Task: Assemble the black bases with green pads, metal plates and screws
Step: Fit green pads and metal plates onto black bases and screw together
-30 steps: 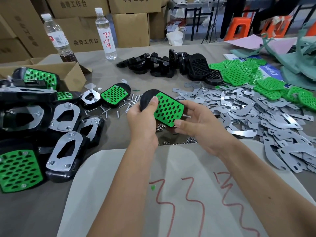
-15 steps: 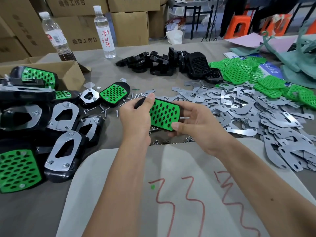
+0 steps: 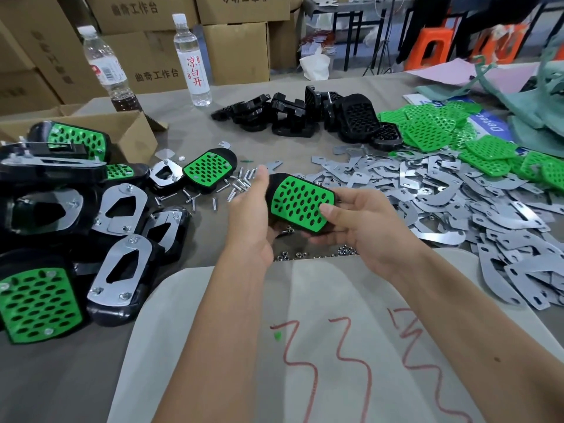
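Observation:
A black base with a green perforated pad (image 3: 300,203) is held above the table, pad side up. My left hand (image 3: 250,221) grips its left end, thumb on the top edge. My right hand (image 3: 363,221) holds its right end, thumb pressed on the pad's edge and fingers underneath. Loose screws (image 3: 236,187) lie just behind the base, and small nuts (image 3: 311,253) are scattered under it. Metal plates (image 3: 442,196) are heaped to the right, green pads (image 3: 457,132) at the far right, and bare black bases (image 3: 305,117) at the back.
Finished assemblies (image 3: 76,227) are piled at the left beside a cardboard box (image 3: 122,132). Two water bottles (image 3: 192,59) stand at the back. A white sheet with red marks (image 3: 335,346) covers the near table. Cardboard cartons and orange stools lie beyond.
Both hands have shifted the base a little left and tilted it. My left thumb has moved from the pad's face to the base's upper left edge.

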The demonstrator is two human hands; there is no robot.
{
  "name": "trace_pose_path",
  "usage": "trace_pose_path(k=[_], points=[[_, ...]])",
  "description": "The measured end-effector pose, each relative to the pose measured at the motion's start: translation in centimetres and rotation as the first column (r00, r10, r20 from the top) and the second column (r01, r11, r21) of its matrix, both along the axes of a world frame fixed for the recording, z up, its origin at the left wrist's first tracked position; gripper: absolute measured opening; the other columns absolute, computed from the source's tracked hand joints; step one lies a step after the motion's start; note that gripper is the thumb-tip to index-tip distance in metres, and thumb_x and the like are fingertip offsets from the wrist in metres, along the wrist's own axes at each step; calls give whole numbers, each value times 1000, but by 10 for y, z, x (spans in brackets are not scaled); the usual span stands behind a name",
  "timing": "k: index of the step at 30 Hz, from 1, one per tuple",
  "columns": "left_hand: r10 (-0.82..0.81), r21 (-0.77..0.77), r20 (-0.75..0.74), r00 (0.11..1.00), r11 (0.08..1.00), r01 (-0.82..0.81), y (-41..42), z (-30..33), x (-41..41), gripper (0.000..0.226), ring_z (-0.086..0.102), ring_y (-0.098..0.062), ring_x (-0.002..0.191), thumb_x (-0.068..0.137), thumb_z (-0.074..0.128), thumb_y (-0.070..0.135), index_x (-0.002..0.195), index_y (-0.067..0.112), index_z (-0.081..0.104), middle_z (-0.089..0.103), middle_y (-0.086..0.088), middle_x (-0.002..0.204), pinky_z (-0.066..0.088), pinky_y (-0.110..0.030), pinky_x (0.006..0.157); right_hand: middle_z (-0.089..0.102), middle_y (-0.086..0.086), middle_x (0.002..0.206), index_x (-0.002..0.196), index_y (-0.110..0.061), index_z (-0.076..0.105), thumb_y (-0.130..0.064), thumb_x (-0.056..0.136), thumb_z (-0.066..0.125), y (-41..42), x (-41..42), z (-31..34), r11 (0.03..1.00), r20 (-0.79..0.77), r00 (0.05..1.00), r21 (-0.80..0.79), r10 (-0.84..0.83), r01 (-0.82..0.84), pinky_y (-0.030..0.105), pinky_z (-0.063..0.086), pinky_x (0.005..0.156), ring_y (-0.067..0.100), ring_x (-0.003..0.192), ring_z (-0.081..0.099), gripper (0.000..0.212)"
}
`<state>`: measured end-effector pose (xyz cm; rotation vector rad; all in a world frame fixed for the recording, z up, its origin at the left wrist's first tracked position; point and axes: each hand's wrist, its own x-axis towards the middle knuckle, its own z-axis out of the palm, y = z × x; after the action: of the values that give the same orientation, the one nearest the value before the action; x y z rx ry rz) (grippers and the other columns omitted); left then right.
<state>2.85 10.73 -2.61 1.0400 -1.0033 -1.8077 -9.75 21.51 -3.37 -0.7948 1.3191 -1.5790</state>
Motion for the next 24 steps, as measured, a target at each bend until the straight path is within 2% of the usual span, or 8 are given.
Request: trace_pose_path(k=[5, 10, 13, 16, 18, 20, 22, 24], points=[[-108, 13, 16, 994, 994, 107, 1, -5, -1, 2, 74, -19, 71, 95, 69, 3, 93, 4, 70, 78, -7, 79, 59, -28, 59, 75, 26, 100, 108, 4, 67, 6, 100, 58, -2, -2, 0, 988, 89, 985, -21, -150, 153, 38, 65, 64, 36, 78, 77, 12], [-74, 8, -44, 996, 997, 74, -3, -4, -1, 8, 75, -14, 64, 94, 67, -2, 91, 4, 69, 78, -5, 75, 58, -25, 56, 76, 24, 105, 120, 2, 65, -1, 101, 61, -2, -4, -3, 993, 41, 995, -67, -96, 98, 38, 64, 69, 40, 88, 77, 19], [28, -3, -45, 999, 1000, -29, -7, -3, 1, 12, 72, -11, 59, 94, 68, -2, 85, 6, 69, 76, -2, 69, 56, -23, 54, 78, 15, 97, 124, -4, 63, -8, 103, 62, -5, 1, -6, 992, -91, 989, -59, -115, 110, 41, 64, 66, 34, 77, 77, 21], [258, 2, -61, 964, 966, -258, -20, 0, 16, 12, 67, -7, 55, 93, 72, 1, 85, 8, 67, 73, 0, 67, 56, -23, 55, 76, 6, 87, 113, -12, 66, -15, 103, 64, -3, -1, -9, 974, -275, 934, -90, -226, 209, 34, 59, 55, 22, 64, 73, 11], [402, 56, -117, 908, 915, -398, -31, 2, 32, 8, 67, -9, 55, 94, 73, 4, 92, 7, 65, 73, -4, 75, 55, -22, 54, 75, 0, 82, 105, -16, 69, -15, 100, 67, -4, -5, -13, 949, -479, 821, -117, -311, 292, 29, 54, 51, 18, 57, 70, 6], [495, 135, -186, 849, 869, -476, -40, 3, 48, 8, 66, -10, 54, 96, 71, 9, 94, 8, 64, 70, -7, 84, 52, -20, 52, 73, -7, 80, 101, -17, 72, -14, 97, 71, -10, -4, -15, 931, -674, 654, -149, -343, 335, 32, 56, 58, 15, 60, 69, 5], [543, 167, -197, 816, 839, -518, -45, 4, 57, 10, 63, -9, 55, 98, 70, 17, 93, 12, 63, 69, -5, 86, 49, -19, 49, 71, -13, 83, 99, -20, 73, -18, 96, 72, -23, 6, -10, 951, -842, 474, -137, -259, 276, 29, 54, 69, 6, 62, 63, 4], [567, 128, -160, 808, 824, -552, -47, 3, 59, 14, 67, -10, 61, 99, 68, 22, 88, 16, 64, 70, -2, 85, 51, -22, 53, 69, -11, 86, 100, -22, 72, -27, 94, 74, -41, 19, 0, 988, -950, 309, 14, -33, 151, 32, 52, 77, 2, 72, 59, 8]])
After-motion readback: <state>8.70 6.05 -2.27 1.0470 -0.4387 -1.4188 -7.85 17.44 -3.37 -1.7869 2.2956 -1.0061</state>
